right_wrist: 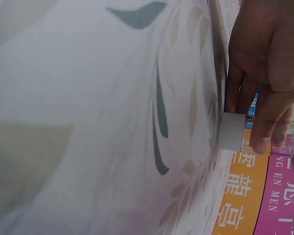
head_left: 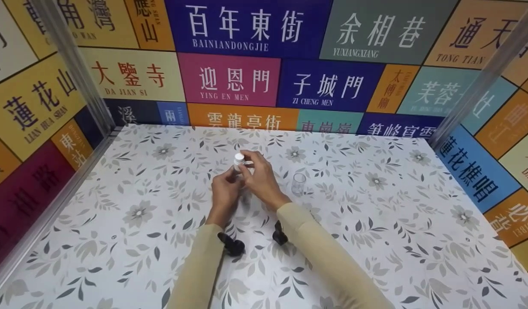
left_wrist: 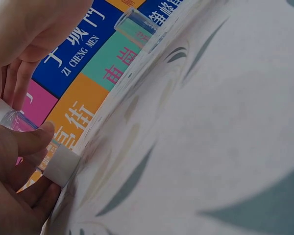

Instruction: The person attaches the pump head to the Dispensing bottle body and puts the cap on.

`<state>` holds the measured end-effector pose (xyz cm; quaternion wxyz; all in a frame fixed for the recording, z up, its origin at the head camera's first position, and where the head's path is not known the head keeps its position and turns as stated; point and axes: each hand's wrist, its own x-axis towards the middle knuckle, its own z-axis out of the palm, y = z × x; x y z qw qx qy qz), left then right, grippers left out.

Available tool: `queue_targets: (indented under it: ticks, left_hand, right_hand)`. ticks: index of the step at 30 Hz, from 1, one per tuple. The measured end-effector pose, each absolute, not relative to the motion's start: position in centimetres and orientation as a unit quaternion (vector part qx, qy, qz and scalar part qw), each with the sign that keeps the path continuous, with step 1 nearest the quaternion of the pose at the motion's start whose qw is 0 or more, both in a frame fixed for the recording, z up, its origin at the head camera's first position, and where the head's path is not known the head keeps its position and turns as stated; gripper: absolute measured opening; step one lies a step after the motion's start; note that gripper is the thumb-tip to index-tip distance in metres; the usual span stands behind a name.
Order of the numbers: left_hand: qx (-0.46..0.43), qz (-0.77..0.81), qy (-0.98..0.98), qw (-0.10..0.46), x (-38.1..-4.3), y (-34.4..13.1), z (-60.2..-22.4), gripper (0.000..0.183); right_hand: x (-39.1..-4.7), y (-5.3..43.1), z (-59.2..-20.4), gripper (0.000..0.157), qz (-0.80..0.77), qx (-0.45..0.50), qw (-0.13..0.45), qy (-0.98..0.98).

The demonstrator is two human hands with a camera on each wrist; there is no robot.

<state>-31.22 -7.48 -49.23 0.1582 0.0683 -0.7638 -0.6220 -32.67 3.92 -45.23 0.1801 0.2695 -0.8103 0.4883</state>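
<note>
Both hands meet over the far middle of the table at a small clear bottle (right_wrist: 247, 139) standing upright. A white cap (head_left: 239, 158) tops it, and a white band (left_wrist: 62, 165) surrounds its lower end, at or just above the tabletop. My left hand (head_left: 226, 191) grips the clear body low down, thumb across the front in the left wrist view. My right hand (head_left: 261, 180) pinches the white cap from the right, its fingertips partly hidden. In the right wrist view only a bit of that hand shows at the right edge.
A clear, empty-looking glass (head_left: 298, 184) stands on the table to the right of the hands. The table (head_left: 375, 257) wears a floral cover. Panels with large lettering (head_left: 246, 30) rise behind and on both sides, with clear strips at the corners. Black wrist cameras (head_left: 233, 245) sit near both cuffs.
</note>
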Motion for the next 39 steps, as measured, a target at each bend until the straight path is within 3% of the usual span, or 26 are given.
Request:
queue_targets:
  ticks: [11, 26, 39]
  left_hand:
    - [0.079, -0.615, -0.770, 0.151, -31.2, -7.4, -49.2, 0.043]
    - [0.070, -0.609, -0.774, 0.158, -31.3, -7.5, -49.2, 0.040]
    - [0.073, -0.613, -0.770, 0.160, -31.3, -7.3, -49.3, 0.041]
  right_hand:
    - [-32.7, 4.2, -44.6, 0.046, 0.467, 0.260, 0.167, -0.829]
    - [-32.9, 4.4, -44.2, 0.034, 0.446, 0.300, 0.175, -0.825]
    - [-33.1, 4.6, -44.3, 0.036, 0.439, 0.302, 0.188, -0.825]
